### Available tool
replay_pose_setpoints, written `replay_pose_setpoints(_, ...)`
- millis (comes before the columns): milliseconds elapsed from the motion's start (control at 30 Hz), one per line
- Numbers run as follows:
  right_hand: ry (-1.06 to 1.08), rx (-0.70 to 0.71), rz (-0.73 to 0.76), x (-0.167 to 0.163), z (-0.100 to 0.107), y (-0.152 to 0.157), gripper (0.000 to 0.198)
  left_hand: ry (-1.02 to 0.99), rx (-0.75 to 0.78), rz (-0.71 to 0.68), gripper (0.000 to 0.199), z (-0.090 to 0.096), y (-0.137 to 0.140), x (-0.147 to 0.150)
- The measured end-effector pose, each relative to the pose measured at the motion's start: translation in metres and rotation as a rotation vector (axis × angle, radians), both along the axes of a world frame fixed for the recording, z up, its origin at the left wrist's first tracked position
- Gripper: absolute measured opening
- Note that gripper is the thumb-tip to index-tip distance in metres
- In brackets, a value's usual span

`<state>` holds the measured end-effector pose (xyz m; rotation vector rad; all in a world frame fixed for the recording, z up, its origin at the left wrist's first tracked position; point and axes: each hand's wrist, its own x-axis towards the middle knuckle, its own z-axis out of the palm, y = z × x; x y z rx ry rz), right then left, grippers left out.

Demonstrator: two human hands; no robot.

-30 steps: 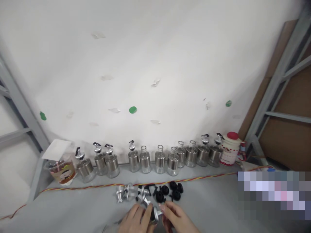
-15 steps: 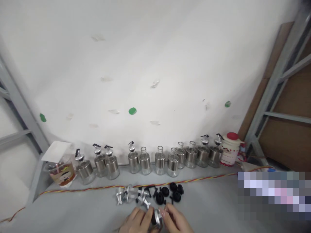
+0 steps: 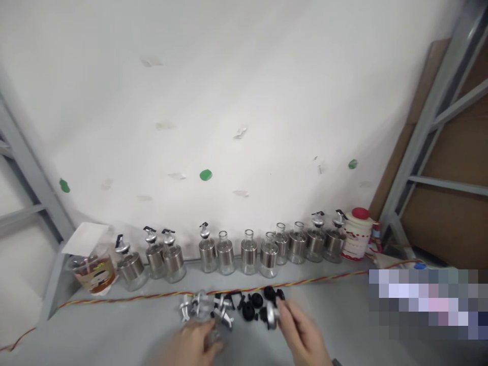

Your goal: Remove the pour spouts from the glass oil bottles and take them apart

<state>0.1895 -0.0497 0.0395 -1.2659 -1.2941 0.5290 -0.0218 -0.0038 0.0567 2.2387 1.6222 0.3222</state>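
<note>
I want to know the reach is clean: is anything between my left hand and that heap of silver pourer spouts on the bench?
Nothing visible stands between them. The left hand sits just in front of the silver pourer spouts, with only bare bench in the gap. The right hand, holding a silver cap, is off to the side by the black stoppers.

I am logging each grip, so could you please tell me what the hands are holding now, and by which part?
The right hand pinches a silver cap by its edge at the fingertips. The left hand is blurred near the silver spouts; its hold cannot be told.
</note>
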Motion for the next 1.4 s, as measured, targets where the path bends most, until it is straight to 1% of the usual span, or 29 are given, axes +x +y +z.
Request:
replay_pose_setpoints(33,0.098,-0.023,0.002,0.004,0.004,0.003,0.038,-0.037,-0.002,0.041,0.029,0.005,0.005,-0.006)
replay_pose_setpoints(67,0.185,-0.056,0.014,0.007,0.007,0.006,0.039,-0.123,-0.010,0.088,0.032,0.009,0.010,-0.012)
replay_pose_setpoints(167,0.338,-0.155,0.078,0.009,0.005,0.013,0.042,-0.546,0.015,0.220,0.050,0.022,0.030,-0.026)
replay_pose_setpoints(200,0.354,-0.180,0.101,0.007,0.002,0.015,0.042,-0.672,0.037,0.254,0.054,0.027,0.037,-0.028)
replay_pose_setpoints(233,0.355,-0.200,0.127,0.006,-0.001,0.015,0.043,-0.775,0.049,0.259,0.055,0.033,0.045,-0.029)
replay_pose_setpoints(267,0.344,-0.215,0.156,0.003,-0.004,0.015,0.043,-0.878,0.063,0.236,0.053,0.039,0.054,-0.029)
replay_pose_setpoints(333,0.303,-0.236,0.210,-0.001,-0.007,0.012,0.044,-1.055,0.137,0.209,0.046,0.049,0.071,-0.026)
replay_pose_setpoints(367,0.279,-0.243,0.228,-0.002,-0.007,0.011,0.044,-1.114,0.188,0.200,0.044,0.053,0.081,-0.024)
replay_pose_setpoints(433,0.235,-0.250,0.246,-0.005,-0.006,0.007,0.043,-1.148,0.258,0.216,0.040,0.053,0.100,-0.019)
replay_pose_setpoints(500,0.197,-0.258,0.259,-0.006,-0.004,0.006,0.043,-1.150,0.300,0.248,0.040,0.047,0.117,-0.016)
replay_pose_setpoints(600,0.115,-0.268,0.272,-0.006,-0.004,0.006,0.043,-1.130,0.329,0.306,0.041,0.029,0.134,-0.014)
replay_pose_setpoints(700,0.039,-0.256,0.262,-0.006,-0.007,0.008,0.043,-1.092,0.355,0.342,0.043,0.012,0.142,-0.013)
replay_pose_setpoints(800,0.008,-0.243,0.247,-0.006,-0.010,0.009,0.043,-1.022,0.385,0.343,0.044,0.004,0.145,-0.010)
replay_pose_setpoints(867,-0.003,-0.240,0.247,-0.007,-0.012,0.010,0.043,-0.955,0.409,0.332,0.044,0.002,0.145,-0.008)
replay_pose_setpoints(967,-0.007,-0.236,0.251,-0.008,-0.014,0.010,0.045,-0.827,0.470,0.308,0.046,0.007,0.142,-0.010)
replay_pose_setpoints(1100,-0.016,-0.231,0.238,-0.009,-0.014,0.009,0.046,-0.654,0.617,0.329,0.056,0.017,0.122,-0.017)
replay_pose_setpoints(1167,-0.022,-0.227,0.234,-0.010,-0.013,0.009,0.047,-0.567,0.672,0.355,0.064,0.018,0.110,-0.020)
replay_pose_setpoints(1200,-0.023,-0.226,0.232,-0.010,-0.013,0.009,0.047,-0.515,0.654,0.362,0.070,0.017,0.104,-0.021)
replay_pose_setpoints(1233,-0.024,-0.225,0.232,-0.011,-0.013,0.009,0.047,-0.467,0.603,0.362,0.076,0.014,0.099,-0.021)
replay_pose_setpoints(1300,-0.021,-0.231,0.236,-0.011,-0.013,0.008,0.046,-0.403,0.456,0.338,0.083,0.005,0.093,-0.019)
replay_pose_setpoints(1367,-0.021,-0.240,0.248,-0.011,-0.011,0.007,0.046,-0.403,0.355,0.305,0.081,-0.005,0.092,-0.018)
replay_pose_setpoints(1400,-0.025,-0.243,0.257,-0.010,-0.009,0.006,0.045,-0.412,0.347,0.296,0.079,-0.009,0.094,-0.018)
